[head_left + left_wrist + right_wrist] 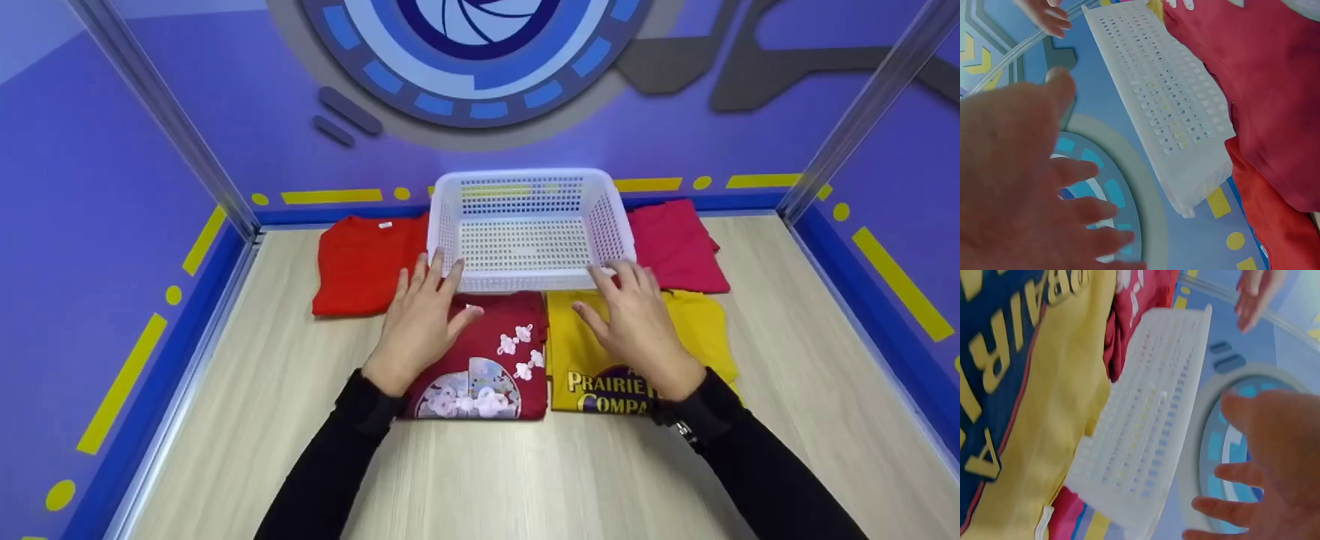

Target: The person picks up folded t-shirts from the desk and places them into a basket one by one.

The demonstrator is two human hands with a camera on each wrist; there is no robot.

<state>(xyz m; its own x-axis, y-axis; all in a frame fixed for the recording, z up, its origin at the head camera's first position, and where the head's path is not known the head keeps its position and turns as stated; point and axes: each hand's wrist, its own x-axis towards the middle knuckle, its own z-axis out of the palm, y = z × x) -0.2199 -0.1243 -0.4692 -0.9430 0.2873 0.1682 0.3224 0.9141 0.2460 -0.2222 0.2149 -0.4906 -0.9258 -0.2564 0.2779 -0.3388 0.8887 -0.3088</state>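
A white perforated plastic basket [525, 282] stands against the back wall, with nothing in it. My left hand [418, 322] hovers over the dark red folded shirt [491, 330], its spread fingers near the basket's front left corner. Above the yellow folded shirt [697, 330], my right hand [641, 326] reaches toward the front right corner, fingers spread and holding nothing. White flowers and a floral half circle decorate the dark red shirt; the yellow one bears lettering, partly hidden by the right wrist. Both wrist views show the basket wall [1151, 95] beyond loosely extended fingers.
A bright red folded shirt [364, 262] lies left of the basket, and a pink folded shirt [675, 247] lies to its right. Purple printed panels [247, 135] with metal corner posts enclose the wooden tabletop [480, 480] at the back and sides.
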